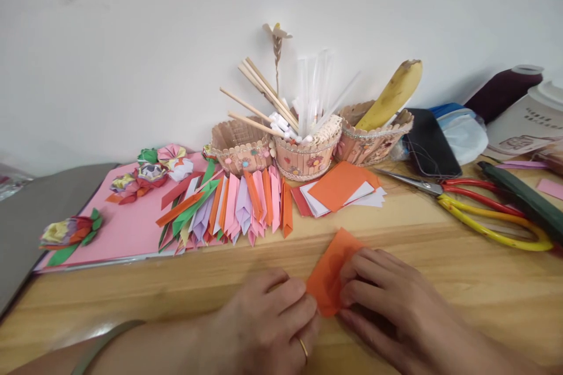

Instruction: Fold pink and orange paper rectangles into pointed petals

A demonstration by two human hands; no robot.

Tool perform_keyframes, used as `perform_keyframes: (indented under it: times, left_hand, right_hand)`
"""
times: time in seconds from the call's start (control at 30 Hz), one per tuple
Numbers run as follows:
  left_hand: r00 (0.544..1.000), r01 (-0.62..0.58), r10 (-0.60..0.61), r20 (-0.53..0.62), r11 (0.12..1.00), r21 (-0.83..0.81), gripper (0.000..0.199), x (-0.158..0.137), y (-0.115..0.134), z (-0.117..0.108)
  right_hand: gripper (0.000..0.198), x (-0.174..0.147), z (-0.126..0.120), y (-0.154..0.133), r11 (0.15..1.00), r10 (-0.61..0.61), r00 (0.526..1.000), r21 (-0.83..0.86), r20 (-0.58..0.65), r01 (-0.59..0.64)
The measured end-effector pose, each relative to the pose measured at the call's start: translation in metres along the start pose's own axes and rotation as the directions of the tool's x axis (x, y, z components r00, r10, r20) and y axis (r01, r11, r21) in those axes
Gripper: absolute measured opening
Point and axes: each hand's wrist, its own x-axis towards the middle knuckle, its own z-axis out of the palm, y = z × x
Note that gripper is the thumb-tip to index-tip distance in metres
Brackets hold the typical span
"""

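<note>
Between my two hands is a small piece of orange paper [329,272], tilted at an angle just above or on the wooden table [145,299]. My left hand [277,316], with a ring on one finger, pinches its lower left edge. On the other side, my right hand [382,293] grips the right edge with bent fingers, its thumb low at the near corner. Beyond them lies a row of folded paper strips [241,205] in orange, pink, purple, white and green. To its right rests a stack of orange and white paper pieces [338,187].
Folded paper flowers [152,173] lie on pink sheets [105,234] at the left. Decorated baskets [308,155] with sticks, clear tubes and a banana [391,94] stand along the wall. Scissors [479,205], a dark green tool [523,196] and a phone [431,143] are at the right.
</note>
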Motion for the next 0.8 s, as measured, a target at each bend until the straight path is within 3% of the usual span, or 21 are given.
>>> perform_keyframes:
  times: [0.17, 0.57, 0.8]
  left_hand:
    - [0.998, -0.033, 0.034, 0.051, 0.999, -0.015, 0.028, -0.0024, 0.0001, 0.0018]
    - [0.991, -0.042, 0.046, 0.123, 0.999, -0.033, 0.022, -0.0044, 0.0000, -0.0005]
    - [0.995, -0.003, 0.008, 0.097, 0.998, -0.056, 0.026, -0.0035, 0.0020, 0.0014]
  right_hand:
    - [0.014, 0.0010, 0.0082, -0.0021, 0.996, 0.091, 0.996, -0.017, 0.005, -0.091]
    - [0.015, 0.0022, -0.0002, 0.0021, 1.000, 0.006, 0.996, -0.006, 0.092, -0.005]
    - [0.017, 0.0013, 0.0048, 0.0007, 0.998, 0.066, 0.994, -0.008, 0.091, -0.065]
